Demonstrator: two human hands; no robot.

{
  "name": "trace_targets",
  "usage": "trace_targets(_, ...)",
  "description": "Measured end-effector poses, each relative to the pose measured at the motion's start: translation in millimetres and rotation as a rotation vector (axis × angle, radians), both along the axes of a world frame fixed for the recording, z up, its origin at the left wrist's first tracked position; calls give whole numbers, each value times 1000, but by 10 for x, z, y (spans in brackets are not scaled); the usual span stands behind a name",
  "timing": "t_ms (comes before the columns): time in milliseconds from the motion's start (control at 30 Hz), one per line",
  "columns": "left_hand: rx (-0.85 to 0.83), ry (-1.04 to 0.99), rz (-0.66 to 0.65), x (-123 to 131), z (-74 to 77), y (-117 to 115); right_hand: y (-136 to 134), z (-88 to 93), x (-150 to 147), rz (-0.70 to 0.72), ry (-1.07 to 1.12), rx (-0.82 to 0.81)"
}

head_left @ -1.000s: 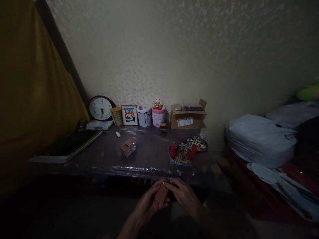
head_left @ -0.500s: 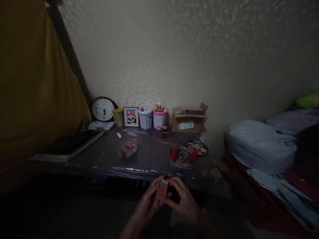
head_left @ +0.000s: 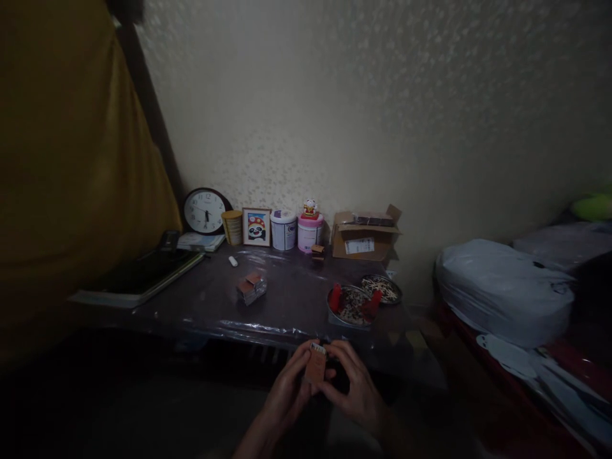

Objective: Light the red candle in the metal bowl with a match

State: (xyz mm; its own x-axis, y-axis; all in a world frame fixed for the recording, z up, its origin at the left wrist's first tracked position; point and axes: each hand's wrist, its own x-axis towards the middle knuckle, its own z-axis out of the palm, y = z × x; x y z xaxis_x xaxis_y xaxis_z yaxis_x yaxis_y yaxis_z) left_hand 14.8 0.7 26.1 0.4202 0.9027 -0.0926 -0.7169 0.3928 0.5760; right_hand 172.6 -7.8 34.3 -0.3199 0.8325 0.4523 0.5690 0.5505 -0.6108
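Note:
A small reddish-brown matchbox (head_left: 315,366) is held upright in front of me, just off the table's near edge. Its upper end shows a pale strip with dark marks, too small to make out clearly. My left hand (head_left: 289,386) is closed around the box's left side and back. From the right, my right hand (head_left: 356,386) grips it, with the thumb near its lower corner and fingers at its top. Beyond the hands stands a round dish (head_left: 352,324) of dark-and-pale bits with two red pieces at its rim. Behind it is another dish (head_left: 382,301) with pale matchsticks.
A cluster of matchboxes (head_left: 252,288) sits mid-table (head_left: 287,296). Along the wall are a clock (head_left: 205,211), a picture frame (head_left: 257,227), tubs (head_left: 284,231) and a cardboard box (head_left: 358,245). A flat dark panel (head_left: 157,277) lies left; a white bag (head_left: 502,290) is at right.
The view has shifted slightly, so the scene sits a little lower and further right. Both hands keep their hold on the matchbox with almost the same grip.

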Motion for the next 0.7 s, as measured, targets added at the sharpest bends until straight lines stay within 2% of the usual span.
trace_targets(200, 32, -9, 24, 27, 22, -29, 2, -30, 9, 8, -15, -5)
trace_targets(433, 21, 2, 21, 74, -25, -28, -5, -8, 8, 0, 8, 30)
trace_targets(700, 64, 4, 25, 113, 16, -50, -27, 22, 25, 0, -1, 46)
